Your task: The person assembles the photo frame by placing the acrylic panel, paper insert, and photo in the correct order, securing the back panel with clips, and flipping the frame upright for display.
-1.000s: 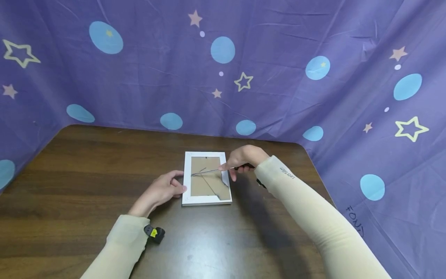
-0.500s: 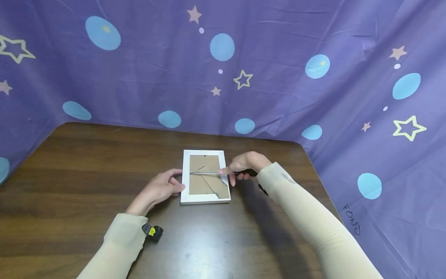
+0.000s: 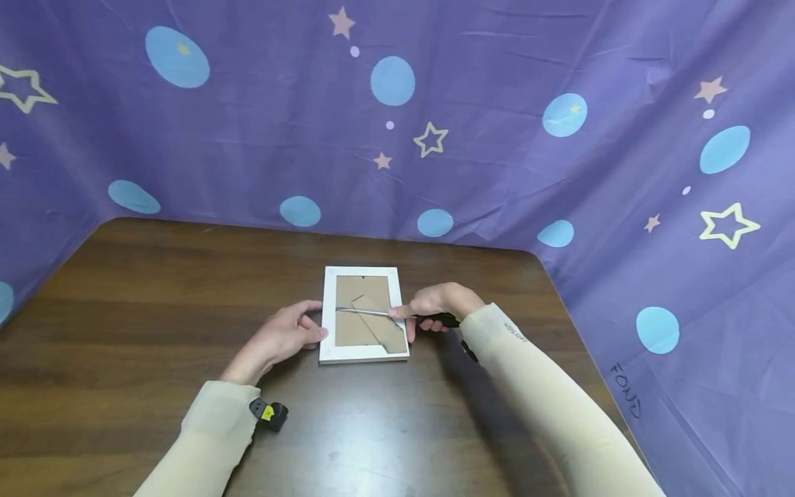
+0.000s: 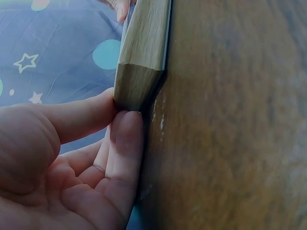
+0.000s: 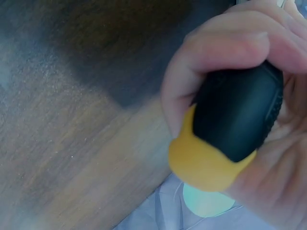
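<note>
A white picture frame [image 3: 330,290] lies back side up on the table, its brown backing board [image 3: 350,331] and stand flap [image 3: 379,328] facing up. My left hand [image 3: 282,338] pinches the frame's left edge, thumb above and fingers against the wooden side [image 4: 139,48] in the left wrist view. A screwdriver [image 3: 366,312] is gripped in my right hand [image 3: 437,300] at the frame's right side. Its metal shaft runs across the backing, the tip at the inner left edge of the border. The right wrist view shows its black and yellow handle [image 5: 235,115] inside curled fingers.
The dark wooden table [image 3: 186,310] stretches out on all sides of the frame. A purple curtain [image 3: 484,172] with stars and blue dots hangs along the back and right edges. A black strap device [image 3: 270,413] sits on the left wrist.
My right hand has come down toward the near side, swinging the screwdriver's handle end with it while the tip stays at the inner left edge. The left hand keeps its hold on the frame.
</note>
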A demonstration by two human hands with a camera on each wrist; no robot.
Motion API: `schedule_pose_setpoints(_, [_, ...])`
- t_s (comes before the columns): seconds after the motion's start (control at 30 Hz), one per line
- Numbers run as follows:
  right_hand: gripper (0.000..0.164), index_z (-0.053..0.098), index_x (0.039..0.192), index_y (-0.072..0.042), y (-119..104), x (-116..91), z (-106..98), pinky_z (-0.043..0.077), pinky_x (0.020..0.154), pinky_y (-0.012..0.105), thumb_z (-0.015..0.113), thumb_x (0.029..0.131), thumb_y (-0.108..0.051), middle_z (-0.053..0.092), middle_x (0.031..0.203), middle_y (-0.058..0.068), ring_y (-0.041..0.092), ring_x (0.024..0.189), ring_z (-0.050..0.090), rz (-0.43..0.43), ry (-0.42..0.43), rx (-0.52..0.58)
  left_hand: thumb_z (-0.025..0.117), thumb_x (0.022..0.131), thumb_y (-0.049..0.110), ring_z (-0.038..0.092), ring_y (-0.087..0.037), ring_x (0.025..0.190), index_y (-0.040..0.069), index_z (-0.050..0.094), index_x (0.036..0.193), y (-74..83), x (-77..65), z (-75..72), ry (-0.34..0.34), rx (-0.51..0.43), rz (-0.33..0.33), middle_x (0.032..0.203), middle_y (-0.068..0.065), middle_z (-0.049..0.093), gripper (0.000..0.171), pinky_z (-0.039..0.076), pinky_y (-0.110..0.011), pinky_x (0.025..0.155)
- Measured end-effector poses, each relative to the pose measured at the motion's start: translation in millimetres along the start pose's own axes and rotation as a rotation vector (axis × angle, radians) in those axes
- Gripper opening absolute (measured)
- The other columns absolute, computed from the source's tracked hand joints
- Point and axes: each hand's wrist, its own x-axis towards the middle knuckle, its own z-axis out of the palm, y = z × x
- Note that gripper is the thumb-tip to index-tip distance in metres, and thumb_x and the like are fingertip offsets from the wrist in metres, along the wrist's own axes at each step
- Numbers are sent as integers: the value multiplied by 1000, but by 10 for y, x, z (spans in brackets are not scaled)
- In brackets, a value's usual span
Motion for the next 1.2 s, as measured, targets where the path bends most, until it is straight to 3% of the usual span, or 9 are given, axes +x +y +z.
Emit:
schedule_pose_setpoints(0.27, [66,83,90,-11,2,-20,49,36,52,28,47,107,-63,33,55,-5,10,52,33,-124,27,-62,71,101,15,73,-21,91,1,41,159,-23,1,-5,4,-20,13,105,-12,73,67,54,-50,96])
schedule_pose_setpoints(0.6, [63,83,91,-11,25,-11,59,34,49,27,46,109,-59,33,53,-5,10,49,32,-180,52,-67,72,100,16,72,-20,91,3,43,159,-40,-5,-1,7,-17,5,105,-10,72,67,55,-46,93])
schedule_pose_setpoints(0.73, [62,83,92,-12,4,-41,50,34,49,27,47,109,-59,32,53,-5,10,50,32,-170,59,-80,73,100,17,71,-21,92,2,42,159,-15,-13,-19,8,-15,3,105,-11,72,68,55,-47,92])
schedule_pose_setpoints(1.0, [63,86,93,-19,-121,-139,31,38,53,27,45,107,-65,33,56,-5,10,53,35,-74,56,-179,71,101,15,71,-21,91,2,42,159,14,-16,-47,-6,-14,10,105,-11,73,67,55,-46,93])
schedule_pose_setpoints(1.2, [62,86,92,-19,-109,-123,64,38,55,28,46,107,-65,35,58,-5,10,54,35,-41,56,-131,71,101,17,72,-21,93,3,41,160,28,-34,-66,-21,0,-9,107,-11,73,67,52,-51,97])
